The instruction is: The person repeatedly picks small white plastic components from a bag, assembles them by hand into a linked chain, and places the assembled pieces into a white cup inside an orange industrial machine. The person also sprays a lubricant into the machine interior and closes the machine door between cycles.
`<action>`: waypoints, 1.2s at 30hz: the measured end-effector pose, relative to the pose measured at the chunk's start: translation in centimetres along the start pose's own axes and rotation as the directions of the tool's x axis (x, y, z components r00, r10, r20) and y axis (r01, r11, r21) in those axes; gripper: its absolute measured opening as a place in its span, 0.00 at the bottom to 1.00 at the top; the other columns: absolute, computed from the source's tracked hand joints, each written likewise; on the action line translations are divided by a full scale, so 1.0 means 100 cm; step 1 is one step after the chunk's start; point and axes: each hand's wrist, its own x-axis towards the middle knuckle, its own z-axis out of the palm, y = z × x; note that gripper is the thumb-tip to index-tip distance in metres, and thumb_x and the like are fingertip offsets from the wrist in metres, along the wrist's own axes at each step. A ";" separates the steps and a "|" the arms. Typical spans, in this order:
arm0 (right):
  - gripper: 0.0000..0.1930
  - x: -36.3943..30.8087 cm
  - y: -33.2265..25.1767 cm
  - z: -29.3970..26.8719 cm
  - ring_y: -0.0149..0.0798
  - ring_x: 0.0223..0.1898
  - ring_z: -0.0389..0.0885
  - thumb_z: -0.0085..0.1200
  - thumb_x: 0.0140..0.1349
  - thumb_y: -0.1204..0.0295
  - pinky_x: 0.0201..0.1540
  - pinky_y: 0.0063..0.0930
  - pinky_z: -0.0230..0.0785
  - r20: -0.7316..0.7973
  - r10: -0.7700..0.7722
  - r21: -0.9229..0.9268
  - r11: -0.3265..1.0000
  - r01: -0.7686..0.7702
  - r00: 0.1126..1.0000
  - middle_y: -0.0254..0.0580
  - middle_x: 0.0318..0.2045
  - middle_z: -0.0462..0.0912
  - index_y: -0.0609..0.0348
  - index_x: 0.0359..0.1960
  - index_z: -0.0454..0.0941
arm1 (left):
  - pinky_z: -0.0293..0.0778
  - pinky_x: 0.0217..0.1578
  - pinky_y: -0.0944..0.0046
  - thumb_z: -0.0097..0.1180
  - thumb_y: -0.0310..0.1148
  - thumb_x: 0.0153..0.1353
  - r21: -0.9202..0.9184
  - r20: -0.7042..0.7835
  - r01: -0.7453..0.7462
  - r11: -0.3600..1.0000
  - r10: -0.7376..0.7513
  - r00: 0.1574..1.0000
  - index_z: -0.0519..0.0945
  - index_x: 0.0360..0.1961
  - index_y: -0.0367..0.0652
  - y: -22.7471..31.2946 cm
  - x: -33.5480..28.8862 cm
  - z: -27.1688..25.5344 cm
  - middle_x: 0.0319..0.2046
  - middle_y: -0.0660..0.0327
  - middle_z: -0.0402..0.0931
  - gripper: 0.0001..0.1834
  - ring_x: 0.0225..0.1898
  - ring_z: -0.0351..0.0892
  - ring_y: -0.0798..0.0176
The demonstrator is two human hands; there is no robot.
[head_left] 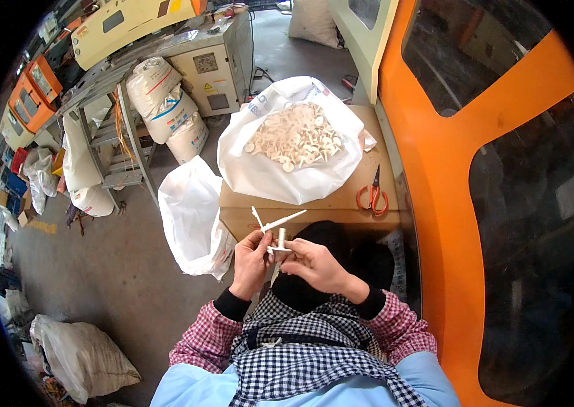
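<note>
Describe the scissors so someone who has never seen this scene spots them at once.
Start at the big orange machine frame on the right and find the cardboard box just left of it. On its top, right of the open white bag, lie the scissors. Red looped handles and dark blades set them apart from the bag's pale parts.

Your pale piece [287, 219], mid-frame, looks like smooth plastic; above it, the bag [287, 184] is creased, glossy film and the box [363, 178] matt cardboard. Your apron [314, 370], lower centre, is cloth; the orange panel [439, 203] at right looks smoothly painted.
</note>
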 end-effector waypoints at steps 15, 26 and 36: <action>0.15 0.039 0.044 -0.022 0.23 0.23 0.67 0.48 0.63 0.65 0.28 0.19 0.59 0.249 0.438 0.186 0.854 -0.487 0.864 0.29 0.22 0.75 0.66 0.28 0.78 | 0.73 0.24 0.67 0.62 0.26 0.45 0.351 0.887 -0.817 -0.458 0.443 0.133 0.80 0.36 0.37 0.017 -0.019 -0.029 0.31 0.59 0.73 0.14 0.27 0.73 0.65; 0.19 0.017 0.082 -0.021 0.27 0.17 0.66 0.48 0.62 0.62 0.20 0.24 0.58 0.411 0.464 0.119 0.826 -0.551 0.785 0.35 0.14 0.74 0.67 0.25 0.80 | 0.73 0.28 0.67 0.57 0.26 0.45 0.308 0.819 -0.921 -0.240 0.560 0.128 0.78 0.38 0.32 0.033 -0.031 -0.037 0.30 0.57 0.71 0.16 0.28 0.75 0.62; 0.26 0.120 0.080 -0.134 0.41 0.33 0.79 0.42 0.66 0.55 0.38 0.34 0.66 -0.631 0.016 -0.365 0.876 -0.315 0.776 0.51 0.28 0.81 0.73 0.33 0.77 | 0.70 0.30 0.62 0.49 0.20 0.57 0.958 -0.038 -0.214 0.193 0.821 0.570 0.76 0.35 0.33 0.012 0.054 -0.154 0.26 0.51 0.73 0.06 0.27 0.75 0.52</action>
